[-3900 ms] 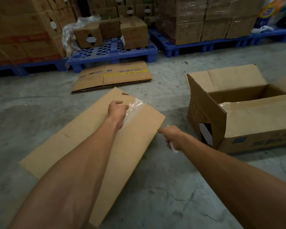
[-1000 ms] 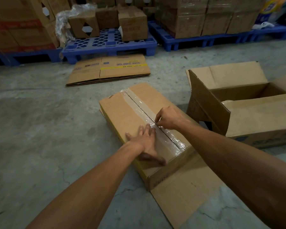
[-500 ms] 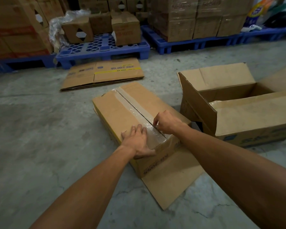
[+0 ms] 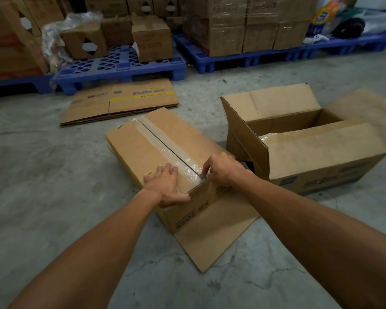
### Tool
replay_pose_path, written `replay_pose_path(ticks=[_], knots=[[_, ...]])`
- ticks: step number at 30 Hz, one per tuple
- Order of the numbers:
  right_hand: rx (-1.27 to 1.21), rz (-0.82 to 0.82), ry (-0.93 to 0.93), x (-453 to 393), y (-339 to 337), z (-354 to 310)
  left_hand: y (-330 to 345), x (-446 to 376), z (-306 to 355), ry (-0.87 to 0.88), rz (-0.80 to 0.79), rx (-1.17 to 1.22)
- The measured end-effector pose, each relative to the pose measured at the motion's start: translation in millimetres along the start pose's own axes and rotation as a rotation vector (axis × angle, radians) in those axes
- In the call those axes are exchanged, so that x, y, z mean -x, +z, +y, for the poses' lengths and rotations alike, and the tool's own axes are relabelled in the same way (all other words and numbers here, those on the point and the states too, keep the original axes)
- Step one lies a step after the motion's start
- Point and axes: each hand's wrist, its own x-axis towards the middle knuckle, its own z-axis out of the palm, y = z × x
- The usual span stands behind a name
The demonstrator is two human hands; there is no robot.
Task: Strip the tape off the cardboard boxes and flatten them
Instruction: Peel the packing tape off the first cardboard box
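Head view, looking down at a taped box [image 4: 156, 150] lying on the concrete floor [image 4: 42, 197] dead centre, its clear tape [image 4: 165, 147] running along the top seam from 11 o'clock toward 5 o'clock. Left hand [image 4: 165, 186] lies flat and spread on the box top, fingers straight, thumb hooked over the near edge. Right hand [image 4: 223, 169] has its fingers curled, pinching at the near end of the tape with something small and dark at the fingertips; what it is, I cannot tell. A loose flap [image 4: 214, 239] sprawls on the floor at 5 o'clock. Crowding in at 3 o'clock, just beside the right wrist, sits an open box [image 4: 310, 157], flaps up. At 11 o'clock, flattened cardboard [image 4: 120, 101] lies well apart, and behind it blue pallets [image 4: 120, 68] loaded with stacked cartons [image 4: 243, 25].
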Motion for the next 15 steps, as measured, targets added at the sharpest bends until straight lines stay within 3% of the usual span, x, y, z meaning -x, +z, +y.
replay_pose_path(ticks=[10, 15], knots=[[-0.065, -0.116, 0.106, 23.3, -2.4, 24.1, 9.0, 0.6, -4.6, 0.009, 0.062, -0.052], [-0.808, 0.017, 0.578, 36.6, 17.8, 49.8, 15.5, -4.4, -5.1, 0.009, 0.098, -0.064]])
